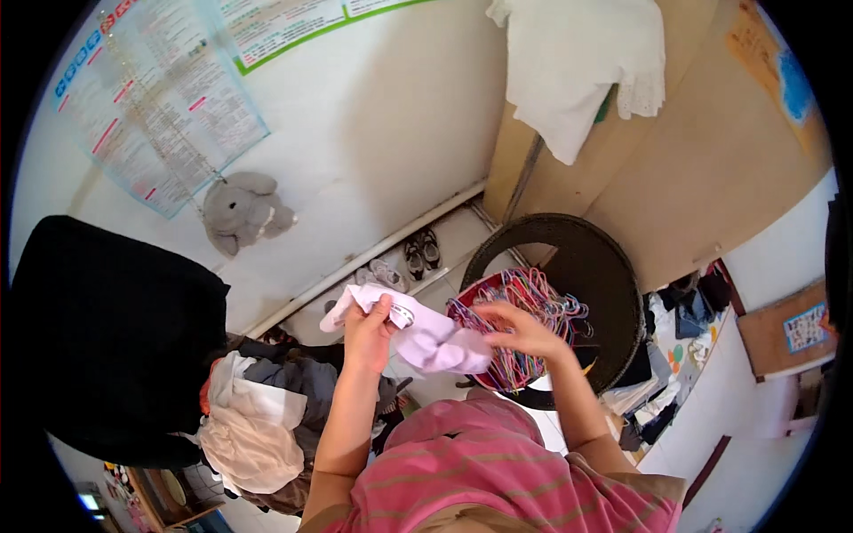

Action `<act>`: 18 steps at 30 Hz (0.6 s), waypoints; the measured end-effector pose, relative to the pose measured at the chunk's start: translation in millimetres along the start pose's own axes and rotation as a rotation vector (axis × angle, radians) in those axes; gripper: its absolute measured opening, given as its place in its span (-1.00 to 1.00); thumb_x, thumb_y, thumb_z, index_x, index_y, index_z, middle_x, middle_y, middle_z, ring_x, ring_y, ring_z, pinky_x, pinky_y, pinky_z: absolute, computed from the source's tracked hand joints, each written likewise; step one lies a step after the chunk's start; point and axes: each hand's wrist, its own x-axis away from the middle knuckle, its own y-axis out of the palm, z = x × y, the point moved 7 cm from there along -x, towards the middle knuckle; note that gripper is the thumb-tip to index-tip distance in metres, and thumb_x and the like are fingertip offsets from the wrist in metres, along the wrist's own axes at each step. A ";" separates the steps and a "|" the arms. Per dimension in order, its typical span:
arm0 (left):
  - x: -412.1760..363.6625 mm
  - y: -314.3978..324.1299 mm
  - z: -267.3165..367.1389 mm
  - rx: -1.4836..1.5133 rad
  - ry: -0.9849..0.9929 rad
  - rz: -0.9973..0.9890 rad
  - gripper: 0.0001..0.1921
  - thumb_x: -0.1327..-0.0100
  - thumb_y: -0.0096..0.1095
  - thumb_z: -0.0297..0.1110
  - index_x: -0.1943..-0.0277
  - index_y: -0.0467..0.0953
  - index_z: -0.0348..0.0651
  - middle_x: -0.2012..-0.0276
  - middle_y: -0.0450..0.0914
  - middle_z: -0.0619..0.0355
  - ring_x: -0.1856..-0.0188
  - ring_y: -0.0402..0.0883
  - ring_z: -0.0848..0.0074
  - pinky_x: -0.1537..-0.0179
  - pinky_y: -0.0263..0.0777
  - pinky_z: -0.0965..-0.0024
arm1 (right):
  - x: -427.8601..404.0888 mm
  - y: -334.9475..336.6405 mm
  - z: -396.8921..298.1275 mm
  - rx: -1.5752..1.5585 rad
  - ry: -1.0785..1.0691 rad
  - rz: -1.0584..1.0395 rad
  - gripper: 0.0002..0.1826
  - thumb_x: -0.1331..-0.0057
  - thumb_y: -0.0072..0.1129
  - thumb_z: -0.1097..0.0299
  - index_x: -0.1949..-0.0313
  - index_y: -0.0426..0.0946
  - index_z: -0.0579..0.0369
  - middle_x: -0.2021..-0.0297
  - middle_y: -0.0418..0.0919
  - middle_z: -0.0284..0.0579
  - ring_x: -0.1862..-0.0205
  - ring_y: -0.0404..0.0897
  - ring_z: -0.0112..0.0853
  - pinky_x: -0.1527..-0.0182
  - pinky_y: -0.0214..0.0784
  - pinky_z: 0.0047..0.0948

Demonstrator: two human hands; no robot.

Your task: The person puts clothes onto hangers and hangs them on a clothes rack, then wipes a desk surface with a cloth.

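Observation:
A pale lilac garment with a printed band along its edge hangs between my two hands. My left hand grips it by that band, thumb on top. At the garment's other end is my right hand, fingers apart; whether they touch the cloth I cannot tell. Just beyond and beneath my right hand, a red basket holds a tangle of many coloured clothes hangers. The basket rests on a round dark mesh-like stand.
Piled clothes lie at the left beside a black cloth-covered object. Shoes line the wall's foot. A white garment hangs before a tan cabinet panel. More clothes lie at the right. A grey plush rabbit hangs on the wall.

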 end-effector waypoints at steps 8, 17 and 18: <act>2.4 12.8 -52.4 -0.212 0.111 0.093 -0.74 -0.22 0.25 -0.43 0.06 0.40 -0.25 0.19 0.54 0.18 0.20 0.53 0.56 0.15 0.41 0.49 | -35.6 60.5 1.2 -0.239 -0.066 0.309 -0.81 -0.24 0.16 0.30 0.27 0.42 0.13 0.60 0.45 -0.13 0.54 0.46 -0.34 0.44 0.32 -0.38; 17.0 7.7 -110.2 -0.990 -0.363 -0.240 -0.78 -0.23 0.24 -0.30 0.31 0.57 -0.33 0.51 0.49 0.32 0.49 0.34 0.71 0.45 0.27 0.55 | 12.0 -53.9 88.7 0.382 0.059 0.949 -0.86 -0.31 0.02 0.35 0.33 0.44 0.16 0.54 0.52 0.02 0.49 0.55 -0.14 0.42 0.36 -0.32; 13.6 4.4 -106.3 -0.937 -0.320 -0.140 -0.78 -0.25 0.22 -0.29 0.28 0.56 -0.33 0.48 0.51 0.31 0.46 0.37 0.71 0.42 0.28 0.55 | 18.8 -70.3 116.4 0.245 0.115 0.989 -0.85 -0.30 0.00 0.34 0.32 0.45 0.16 0.51 0.52 0.06 0.47 0.54 -0.06 0.41 0.37 -0.27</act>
